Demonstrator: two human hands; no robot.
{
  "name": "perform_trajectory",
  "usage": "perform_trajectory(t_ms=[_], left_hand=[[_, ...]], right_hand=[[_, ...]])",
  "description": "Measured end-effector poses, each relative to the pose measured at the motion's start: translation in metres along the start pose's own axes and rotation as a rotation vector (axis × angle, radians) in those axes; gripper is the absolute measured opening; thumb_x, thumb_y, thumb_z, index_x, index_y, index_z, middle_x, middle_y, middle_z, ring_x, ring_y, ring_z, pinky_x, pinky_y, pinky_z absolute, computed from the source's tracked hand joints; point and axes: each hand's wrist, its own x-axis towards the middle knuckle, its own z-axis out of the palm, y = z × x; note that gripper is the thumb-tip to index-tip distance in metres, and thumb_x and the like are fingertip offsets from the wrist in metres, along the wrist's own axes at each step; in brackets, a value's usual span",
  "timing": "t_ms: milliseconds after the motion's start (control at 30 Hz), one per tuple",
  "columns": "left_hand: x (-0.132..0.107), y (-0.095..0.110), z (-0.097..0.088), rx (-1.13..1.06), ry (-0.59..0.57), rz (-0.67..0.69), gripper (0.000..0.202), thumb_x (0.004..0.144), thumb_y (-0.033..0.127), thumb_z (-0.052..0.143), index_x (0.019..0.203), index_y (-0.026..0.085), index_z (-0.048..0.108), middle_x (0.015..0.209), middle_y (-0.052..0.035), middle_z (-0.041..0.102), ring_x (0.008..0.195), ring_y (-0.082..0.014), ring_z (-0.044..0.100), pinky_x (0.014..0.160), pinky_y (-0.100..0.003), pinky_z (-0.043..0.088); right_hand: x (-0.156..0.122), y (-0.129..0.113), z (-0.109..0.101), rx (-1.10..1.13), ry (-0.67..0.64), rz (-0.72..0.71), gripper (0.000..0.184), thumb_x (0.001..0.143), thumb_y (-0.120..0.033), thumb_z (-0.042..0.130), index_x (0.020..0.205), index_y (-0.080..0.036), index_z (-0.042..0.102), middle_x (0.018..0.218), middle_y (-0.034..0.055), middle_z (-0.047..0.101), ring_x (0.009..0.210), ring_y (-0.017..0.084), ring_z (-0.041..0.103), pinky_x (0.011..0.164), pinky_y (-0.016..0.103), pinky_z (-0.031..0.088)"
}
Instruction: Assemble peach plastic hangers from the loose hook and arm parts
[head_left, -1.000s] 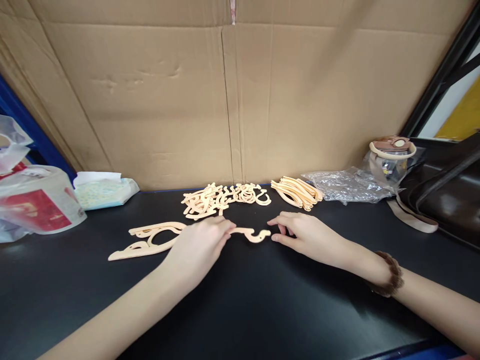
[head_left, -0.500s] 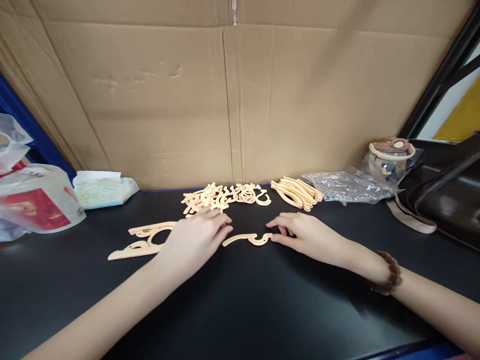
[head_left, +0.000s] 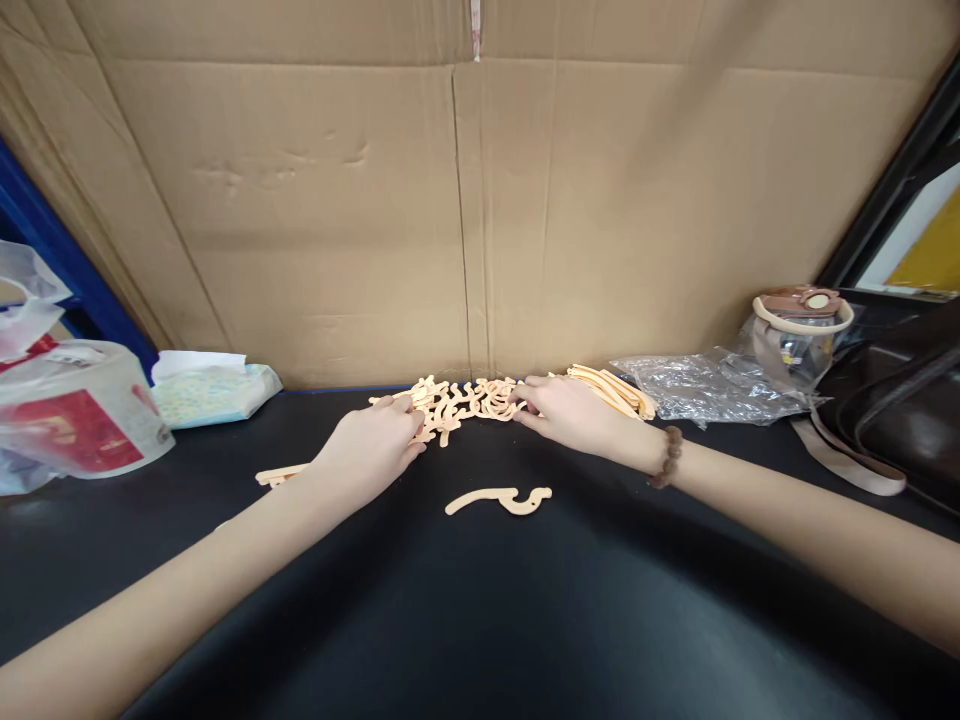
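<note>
One cardboard wall stands just beyond both hands, with one black table beneath them. The left hand and right hand lie palm-down, fingertips on opposite ends of one heap of small wooden cut-outs, too tangled to count. Whether either hand pinches a piece, I cannot tell. One stack of curved strips sits just behind the right hand. One lone curved piece lies nearer the person, between the wrists, touched by neither.
</note>
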Motion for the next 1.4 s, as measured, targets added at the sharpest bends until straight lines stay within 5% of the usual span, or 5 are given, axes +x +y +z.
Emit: perform_trajectory(t_ms=[233,500,667,900,1400], left_hand=[[0.005,-0.002,0.006,0.089,0.038,0.068,0.022,0.091,0.015,0.042,0.089,0.013,0.063,0.098,-0.013,0.062,0.092,-0.0277,0.06,0.06,-0.031,0.046],[-0.001,0.002,0.011,0.237,0.032,0.052,0.027,0.09,0.008,0.037,0.089,0.012,0.064,0.089,-0.014,0.062,0.088,-0.0273,0.06,0.056,-0.032,0.044],[-0.001,0.003,0.012,0.232,0.095,0.026,0.026,0.091,0.013,0.037,0.088,0.015,0.063,0.095,-0.0132,0.061,0.089,-0.0259,0.059,0.055,-0.031,0.043],[0.002,-0.003,0.007,-0.038,0.187,-0.095,0.024,0.093,0.023,0.037,0.085,0.019,0.06,0.093,-0.0066,0.058,0.088,-0.0222,0.057,0.051,-0.028,0.038],[0.017,0.003,-0.004,-0.644,0.081,-0.129,0.029,0.091,0.039,0.036,0.084,0.023,0.058,0.076,0.0015,0.063,0.071,-0.0175,0.058,0.06,-0.026,0.039]], right_hand=[[0.027,-0.008,0.019,-0.013,0.036,-0.077,0.025,0.096,-0.032,0.045,0.115,-0.02,0.057,0.107,0.0083,0.065,0.09,0.023,0.062,0.072,0.031,0.038],[0.027,-0.005,0.028,0.039,0.073,0.02,0.024,0.089,-0.029,0.057,0.107,-0.013,0.054,0.101,0.0119,0.067,0.09,0.024,0.062,0.082,0.035,0.034],[0.027,0.003,0.031,0.148,0.054,0.116,0.02,0.085,-0.03,0.057,0.069,-0.018,0.06,0.071,0.003,0.065,0.066,0.018,0.059,0.07,0.031,0.033],[0.021,0.01,0.021,0.397,0.031,0.253,0.023,0.084,-0.034,0.056,0.071,-0.017,0.064,0.06,-0.0009,0.06,0.053,0.012,0.051,0.05,0.025,0.031],[-0.008,0.023,0.009,0.555,0.096,0.307,0.016,0.082,-0.033,0.057,0.077,-0.018,0.06,0.073,0.0011,0.066,0.066,0.015,0.059,0.06,0.025,0.041]])
